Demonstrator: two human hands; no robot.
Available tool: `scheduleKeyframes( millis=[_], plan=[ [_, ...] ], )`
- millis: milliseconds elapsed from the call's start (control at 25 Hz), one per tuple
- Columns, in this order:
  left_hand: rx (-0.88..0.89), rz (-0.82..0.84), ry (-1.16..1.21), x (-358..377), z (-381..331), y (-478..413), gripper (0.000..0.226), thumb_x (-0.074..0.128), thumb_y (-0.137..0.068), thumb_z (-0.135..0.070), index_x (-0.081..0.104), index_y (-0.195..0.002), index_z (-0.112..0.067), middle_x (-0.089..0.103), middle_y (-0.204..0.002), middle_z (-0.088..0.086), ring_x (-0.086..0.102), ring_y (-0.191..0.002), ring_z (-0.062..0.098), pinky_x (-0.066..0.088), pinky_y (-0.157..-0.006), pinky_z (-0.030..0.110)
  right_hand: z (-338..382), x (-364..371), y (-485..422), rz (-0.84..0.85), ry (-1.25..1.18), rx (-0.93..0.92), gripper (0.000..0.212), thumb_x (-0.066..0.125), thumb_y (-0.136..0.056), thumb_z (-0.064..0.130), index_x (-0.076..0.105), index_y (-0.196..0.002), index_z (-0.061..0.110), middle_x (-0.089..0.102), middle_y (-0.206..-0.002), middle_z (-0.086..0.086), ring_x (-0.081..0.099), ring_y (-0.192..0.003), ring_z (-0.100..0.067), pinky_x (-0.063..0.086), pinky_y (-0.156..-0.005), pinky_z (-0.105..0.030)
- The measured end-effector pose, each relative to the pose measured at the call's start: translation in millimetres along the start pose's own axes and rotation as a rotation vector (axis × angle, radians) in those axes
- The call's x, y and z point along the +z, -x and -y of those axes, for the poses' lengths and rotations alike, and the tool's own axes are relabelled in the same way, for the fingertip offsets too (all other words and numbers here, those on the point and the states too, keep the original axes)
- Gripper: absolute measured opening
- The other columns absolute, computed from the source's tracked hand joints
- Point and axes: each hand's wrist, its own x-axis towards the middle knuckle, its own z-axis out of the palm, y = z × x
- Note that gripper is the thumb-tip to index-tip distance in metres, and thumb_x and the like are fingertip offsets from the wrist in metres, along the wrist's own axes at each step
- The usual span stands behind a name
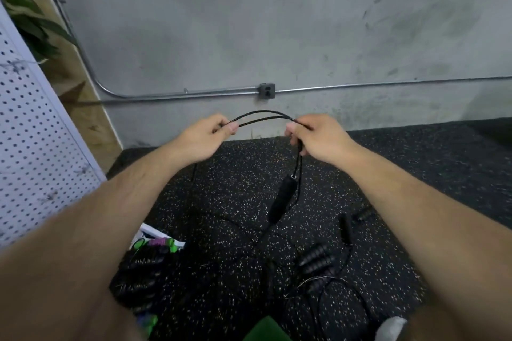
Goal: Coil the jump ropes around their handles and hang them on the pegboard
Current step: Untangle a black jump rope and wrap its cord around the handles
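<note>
A thin black jump rope (263, 116) arcs in a doubled strand between my two hands, held up in front of the grey wall. My left hand (206, 137) pinches its left end and my right hand (318, 137) grips its right end. From under my right hand the cord drops to a black handle (282, 198) that hangs above the floor. A white pegboard (33, 141) leans at the far left.
More black jump rope handles (315, 260) and loose cords lie on the speckled black rubber floor (221, 188). A box (155, 243) with black, green and purple ropes sits at lower left. A metal conduit and outlet box (266, 90) run along the wall.
</note>
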Motion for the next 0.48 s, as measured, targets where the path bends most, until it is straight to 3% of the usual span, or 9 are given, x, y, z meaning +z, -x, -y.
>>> scheduleKeyframes(
  millis=[120,200,320,400,480],
  plan=[
    [-0.056,0.103,-0.142,0.7,35.8,-4.7,0.034,0.041,-0.101,-0.056,0.061,-0.087,-0.032,0.057,-0.076,-0.009,0.055,-0.074,0.015,0.050,-0.080,0.038,-1.5,-4.8,-1.8,-0.157,-0.101,0.055,0.028,0.049,-0.106,0.029,0.071,-0.101,0.013,0.070,-0.085,-0.001,0.064,-0.066,-0.012,0.051,-0.052,-0.015],
    [-0.136,0.103,-0.096,5.1,50.8,-6.9,0.040,0.036,-0.103,-0.055,0.059,-0.090,-0.025,0.055,-0.079,-0.003,0.055,-0.076,0.020,0.055,-0.083,0.044,-4.3,-6.6,-0.8,-0.137,-0.042,0.080,0.027,0.049,-0.106,0.031,0.071,-0.102,0.015,0.070,-0.085,0.002,0.064,-0.065,-0.012,0.052,-0.057,-0.020],
    [-0.175,-0.072,0.305,5.7,36.4,-13.7,0.034,0.037,-0.108,-0.043,0.057,-0.105,-0.015,0.049,-0.085,-0.001,0.048,-0.068,0.013,0.056,-0.083,0.045,-10.6,1.1,3.5,0.023,0.102,0.082,0.024,0.051,-0.105,0.033,0.069,-0.106,0.016,0.072,-0.088,0.005,0.068,-0.072,-0.013,0.055,-0.067,-0.025],
    [-0.135,-0.217,0.575,1.7,9.9,-15.8,0.025,0.040,-0.109,-0.032,0.054,-0.094,-0.017,0.039,-0.075,-0.003,0.038,-0.058,0.010,0.051,-0.074,0.040,-12.5,8.6,2.4,0.068,0.147,0.071,0.025,0.053,-0.104,0.034,0.069,-0.107,0.015,0.074,-0.089,0.006,0.069,-0.076,-0.012,0.057,-0.074,-0.030],
    [-0.085,-0.273,0.700,-0.3,-10.4,-17.2,0.024,0.041,-0.109,-0.029,0.052,-0.090,-0.018,0.033,-0.071,-0.004,0.034,-0.056,0.009,0.048,-0.069,0.035,-12.6,13.8,0.6,0.096,0.195,0.062,0.027,0.053,-0.103,0.035,0.070,-0.105,0.014,0.074,-0.089,0.004,0.067,-0.076,-0.010,0.053,-0.072,-0.029]
  ],
)
